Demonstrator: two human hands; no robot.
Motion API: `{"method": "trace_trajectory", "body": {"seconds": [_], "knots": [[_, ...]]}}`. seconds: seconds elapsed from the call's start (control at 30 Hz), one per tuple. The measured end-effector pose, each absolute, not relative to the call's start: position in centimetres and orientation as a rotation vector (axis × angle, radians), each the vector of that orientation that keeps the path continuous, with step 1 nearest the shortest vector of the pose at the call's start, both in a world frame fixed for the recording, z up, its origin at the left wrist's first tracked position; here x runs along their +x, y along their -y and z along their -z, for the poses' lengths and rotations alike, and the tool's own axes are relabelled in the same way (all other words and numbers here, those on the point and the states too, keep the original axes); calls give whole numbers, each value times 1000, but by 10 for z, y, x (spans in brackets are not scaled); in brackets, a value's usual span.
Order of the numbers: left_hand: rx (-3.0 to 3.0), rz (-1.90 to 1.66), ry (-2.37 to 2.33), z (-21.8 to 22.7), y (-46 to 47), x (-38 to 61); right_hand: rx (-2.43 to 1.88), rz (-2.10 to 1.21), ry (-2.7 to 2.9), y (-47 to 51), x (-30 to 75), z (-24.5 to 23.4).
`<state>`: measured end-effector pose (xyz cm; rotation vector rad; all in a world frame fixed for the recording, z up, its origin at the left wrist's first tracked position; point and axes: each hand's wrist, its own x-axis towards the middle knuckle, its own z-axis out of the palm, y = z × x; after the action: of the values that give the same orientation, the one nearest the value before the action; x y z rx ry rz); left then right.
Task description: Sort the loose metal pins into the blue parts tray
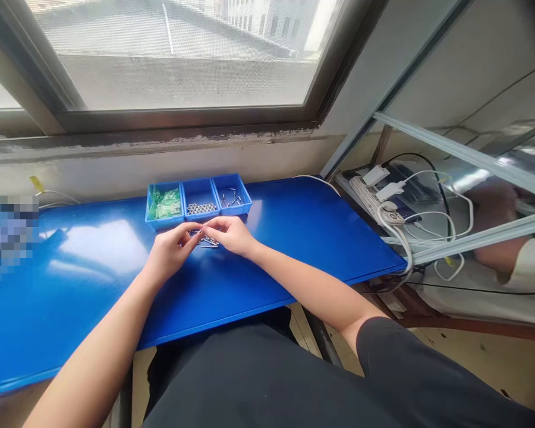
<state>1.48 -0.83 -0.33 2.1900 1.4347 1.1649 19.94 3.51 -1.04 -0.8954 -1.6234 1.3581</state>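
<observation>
My left hand (pixel 172 251) and my right hand (pixel 229 233) meet above the blue bench top (pixel 84 297), their fingertips close together. Just below them lies a small heap of thin metal pins (pixel 208 241), partly hidden by my fingers. Whether either hand pinches a small part is too hard to see. Beyond the hands stands a blue three-compartment tray (pixel 199 184). Green plastic packets (pixel 164 203) fill its left compartment, silver rings (pixel 201 208) lie in the middle one, and metal screws (pixel 230 199) lie in the right one.
A white power strip (pixel 370 196) with plugs and tangled cables sits beyond the bench's right end. Metal rails (pixel 472 238) cross the view there. A window frame (pixel 187 119) runs along the back, and a pixelated patch covers the left edge.
</observation>
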Motion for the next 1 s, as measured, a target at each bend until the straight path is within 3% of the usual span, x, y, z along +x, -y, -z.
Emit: {"method": "trace_trajectory", "body": {"seconds": [0.67,1.0], "knots": [[2149,-1132,-1453,5,7,13,-884,-1459,1689,-32,200,8],[2166,-1104,-1537,3,8,13,-874,-1199,1740,-32,201,7]]}}
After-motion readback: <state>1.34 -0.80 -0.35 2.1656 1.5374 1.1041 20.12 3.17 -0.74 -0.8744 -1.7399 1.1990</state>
